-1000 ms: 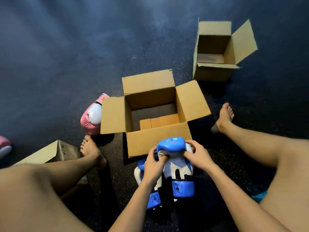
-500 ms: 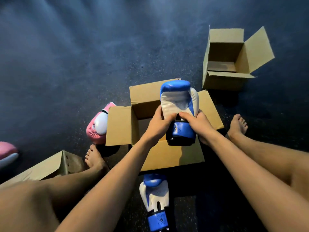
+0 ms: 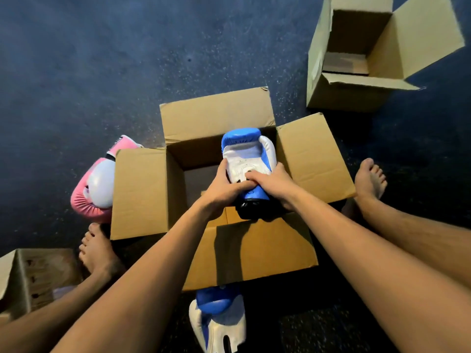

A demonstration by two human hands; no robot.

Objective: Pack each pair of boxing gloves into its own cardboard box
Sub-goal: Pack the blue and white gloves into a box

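Note:
An open cardboard box (image 3: 142, 192) stands on the dark floor between my legs, flaps spread. Inside its opening, on the right side, I hold a blue and white boxing glove (image 3: 246, 151) with its fist end pointing away. My left hand (image 3: 224, 187) grips its left side near the wrist, my right hand (image 3: 272, 182) grips the right side. The second blue and white glove (image 3: 219, 319) lies on the floor in front of the box's near flap. A pink and white glove (image 3: 98, 184) lies behind the box's left flap.
A second open cardboard box (image 3: 351, 95) stands at the far right, tilted on its side. A third box (image 3: 38, 273) sits at the lower left by my left foot (image 3: 98, 250). My right foot (image 3: 369, 178) rests beside the middle box's right flap.
Both hands lifted one blue glove off the other in front of the box, carried it forward over the opening and have lowered it into the box. The other blue glove stayed on the floor.

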